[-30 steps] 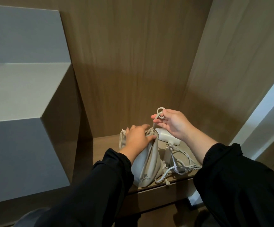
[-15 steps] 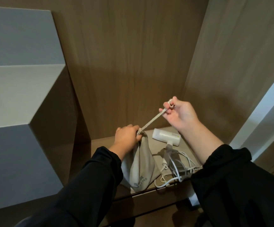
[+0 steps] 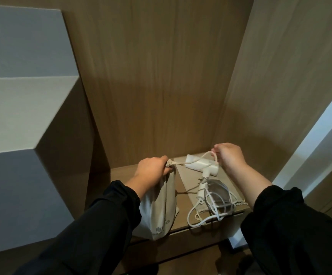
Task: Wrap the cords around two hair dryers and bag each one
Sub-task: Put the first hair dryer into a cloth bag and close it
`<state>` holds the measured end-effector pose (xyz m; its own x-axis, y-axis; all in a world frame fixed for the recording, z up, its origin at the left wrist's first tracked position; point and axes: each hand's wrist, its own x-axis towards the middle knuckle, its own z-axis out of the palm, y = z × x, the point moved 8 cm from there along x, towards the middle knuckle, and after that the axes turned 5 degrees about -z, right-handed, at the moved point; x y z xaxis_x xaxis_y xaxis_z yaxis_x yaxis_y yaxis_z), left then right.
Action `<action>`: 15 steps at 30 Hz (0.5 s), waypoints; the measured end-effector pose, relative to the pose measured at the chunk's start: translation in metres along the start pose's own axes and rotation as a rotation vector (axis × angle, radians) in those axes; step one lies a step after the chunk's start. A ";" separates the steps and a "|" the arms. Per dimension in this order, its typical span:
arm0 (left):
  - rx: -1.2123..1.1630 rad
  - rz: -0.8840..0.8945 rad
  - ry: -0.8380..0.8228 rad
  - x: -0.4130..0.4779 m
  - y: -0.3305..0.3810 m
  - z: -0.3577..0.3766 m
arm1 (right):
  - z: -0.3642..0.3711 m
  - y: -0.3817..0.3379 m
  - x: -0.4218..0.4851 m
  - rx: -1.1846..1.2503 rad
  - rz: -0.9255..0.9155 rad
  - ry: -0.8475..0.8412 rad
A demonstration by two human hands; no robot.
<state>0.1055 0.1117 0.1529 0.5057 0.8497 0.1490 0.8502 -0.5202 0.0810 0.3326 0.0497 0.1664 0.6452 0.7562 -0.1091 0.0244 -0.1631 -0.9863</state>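
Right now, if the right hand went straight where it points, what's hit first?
Probably the wooden back panel: the right hand, pinching the drawstring, points past the hair dryer. Depth is unclear.

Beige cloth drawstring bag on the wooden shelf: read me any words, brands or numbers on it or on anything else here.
Beige cloth drawstring bag: dark print near its bottom corner, too blurred to read.
White hair dryer: no text visible.
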 end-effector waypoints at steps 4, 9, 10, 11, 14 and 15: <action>0.046 0.033 -0.003 -0.001 0.003 0.000 | 0.029 -0.029 -0.024 -0.465 -0.407 -0.178; 0.077 0.059 0.000 -0.001 0.006 -0.003 | 0.082 -0.011 -0.050 -0.757 -0.418 -0.618; 0.077 0.063 0.000 -0.001 0.006 -0.004 | 0.087 -0.004 -0.052 -0.801 -0.410 -0.661; 0.078 0.066 0.002 -0.002 0.006 -0.004 | 0.090 0.002 -0.053 -0.821 -0.406 -0.682; 0.082 0.075 0.014 -0.003 0.006 -0.005 | 0.096 0.009 -0.053 -0.785 -0.442 -0.633; 0.089 0.081 0.018 -0.003 0.006 -0.005 | 0.097 0.010 -0.053 -0.762 -0.454 -0.599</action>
<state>0.1079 0.1057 0.1578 0.5714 0.8030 0.1693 0.8166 -0.5769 -0.0196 0.2243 0.0697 0.1504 -0.0196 0.9998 0.0010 0.7722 0.0158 -0.6352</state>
